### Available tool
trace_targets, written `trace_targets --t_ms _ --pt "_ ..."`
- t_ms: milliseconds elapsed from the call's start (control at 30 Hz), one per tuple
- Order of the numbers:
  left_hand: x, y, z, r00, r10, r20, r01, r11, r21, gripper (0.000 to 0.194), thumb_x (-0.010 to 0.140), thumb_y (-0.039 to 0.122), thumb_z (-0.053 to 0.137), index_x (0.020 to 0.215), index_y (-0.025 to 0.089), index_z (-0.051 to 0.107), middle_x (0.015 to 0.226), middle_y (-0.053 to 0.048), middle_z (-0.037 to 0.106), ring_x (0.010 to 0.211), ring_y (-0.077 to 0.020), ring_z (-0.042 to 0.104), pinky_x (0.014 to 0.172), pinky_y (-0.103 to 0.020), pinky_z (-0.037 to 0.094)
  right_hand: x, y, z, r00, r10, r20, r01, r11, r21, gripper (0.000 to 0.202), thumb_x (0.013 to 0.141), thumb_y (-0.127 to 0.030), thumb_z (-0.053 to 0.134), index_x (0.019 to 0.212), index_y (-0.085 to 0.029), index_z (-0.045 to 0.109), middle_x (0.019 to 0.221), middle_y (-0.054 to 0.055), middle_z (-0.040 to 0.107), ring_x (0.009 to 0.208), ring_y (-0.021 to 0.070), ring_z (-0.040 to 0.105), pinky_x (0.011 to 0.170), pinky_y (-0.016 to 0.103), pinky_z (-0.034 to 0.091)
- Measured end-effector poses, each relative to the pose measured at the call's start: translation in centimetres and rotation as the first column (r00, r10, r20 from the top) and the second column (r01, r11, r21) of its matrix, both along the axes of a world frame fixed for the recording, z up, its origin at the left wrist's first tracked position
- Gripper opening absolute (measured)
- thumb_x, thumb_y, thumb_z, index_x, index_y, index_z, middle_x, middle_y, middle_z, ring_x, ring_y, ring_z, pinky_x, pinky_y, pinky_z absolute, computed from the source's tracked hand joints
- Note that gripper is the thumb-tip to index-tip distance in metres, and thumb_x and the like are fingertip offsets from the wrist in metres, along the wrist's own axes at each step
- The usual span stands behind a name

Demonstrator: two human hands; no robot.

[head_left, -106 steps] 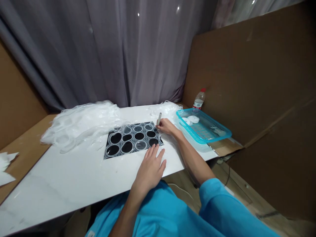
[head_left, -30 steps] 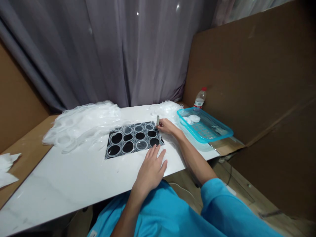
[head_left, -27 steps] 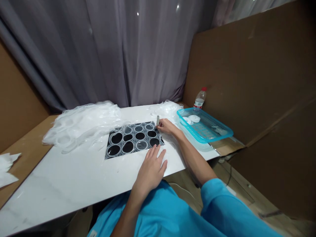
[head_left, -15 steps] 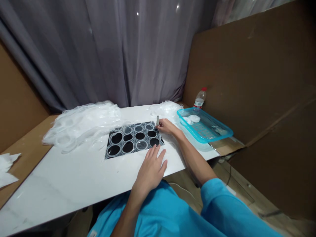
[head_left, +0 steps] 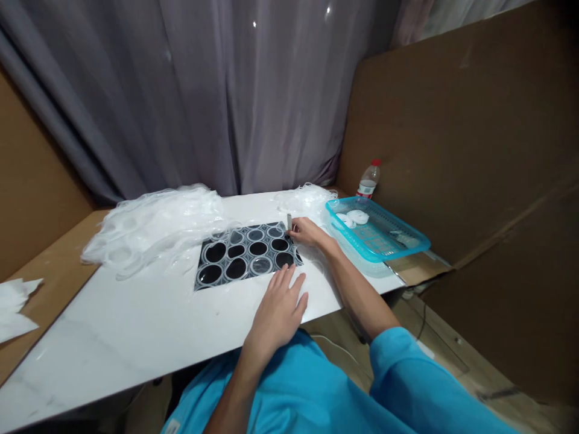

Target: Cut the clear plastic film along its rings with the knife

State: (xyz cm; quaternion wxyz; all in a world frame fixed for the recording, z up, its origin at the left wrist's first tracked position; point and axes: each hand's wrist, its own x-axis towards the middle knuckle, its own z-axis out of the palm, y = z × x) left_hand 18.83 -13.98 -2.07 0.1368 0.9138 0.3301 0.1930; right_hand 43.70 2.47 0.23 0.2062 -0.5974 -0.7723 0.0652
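A black sheet [head_left: 246, 249] with several pale rings and dark round areas lies on the white table. My left hand [head_left: 281, 304] rests with fingers spread, its fingertips at the sheet's near right edge. At the sheet's far right corner, my right hand [head_left: 304, 231] is closed on a small grey upright tool [head_left: 289, 222]; its lower end is hidden by the fingers. Left of the sheet, a large heap of thin white translucent material [head_left: 154, 223] spreads over the table and touches the sheet's upper left part.
A blue plastic basket [head_left: 377, 258] with white round pieces [head_left: 358, 217] stands at the right. Behind it is a bottle [head_left: 368, 181] with a red cap. More white material [head_left: 307, 196] lies at the back. Cardboard panels [head_left: 452, 132] and a curtain enclose the table.
The whole view has shifted very slightly. Both hands and the sheet hold nearly the same places.
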Motion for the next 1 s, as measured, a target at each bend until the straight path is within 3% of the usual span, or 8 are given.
trace_targets --t_ms 1000 --pt "-0.04 0.01 0.02 1.0 -0.004 0.001 0.004 1.0 -0.001 0.052 0.116 0.042 0.037 0.163 0.024 0.05 0.178 -0.011 0.041 0.169 -0.0327 0.032 0.137 -0.058 0.032 -0.15 -0.21 0.04 1.0 -0.005 -0.013 0.005 0.999 -0.038 0.013 0.1 -0.029 0.071 0.101 -0.018 0.079 0.101 0.008 0.081 0.088 0.0209 0.069 0.081 0.028 0.046"
